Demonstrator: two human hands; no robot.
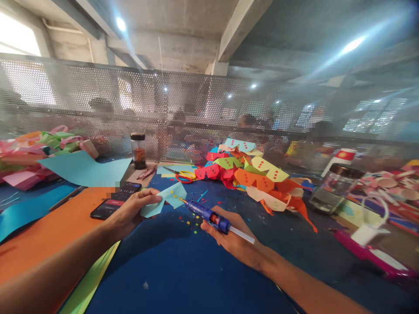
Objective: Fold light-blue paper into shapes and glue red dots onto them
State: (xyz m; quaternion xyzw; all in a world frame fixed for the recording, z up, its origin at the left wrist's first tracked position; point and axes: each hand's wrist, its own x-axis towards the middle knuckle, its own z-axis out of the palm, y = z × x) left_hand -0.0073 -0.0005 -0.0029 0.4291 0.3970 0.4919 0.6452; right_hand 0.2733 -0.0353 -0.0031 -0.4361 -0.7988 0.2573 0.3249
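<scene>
My left hand (132, 210) pinches a folded light-blue paper piece (166, 198) with small coloured dots, holding it above the dark blue table. My right hand (229, 235) is wrapped round a blue glue gun (207, 214) with a white glue stick poking out of its back. The gun's nozzle points left and touches the lower right edge of the paper piece. A heap of finished folded paper pieces (252, 172) in red, orange, yellow and blue lies just beyond my right hand.
A black phone (116, 199) lies on an orange sheet (49, 226) by my left hand. Scissors (181, 175) and a dark jar (139, 150) stand farther back. At right are a glass jar (330, 187) and a pink tray (376, 257). A mesh screen (209, 113) separates other people.
</scene>
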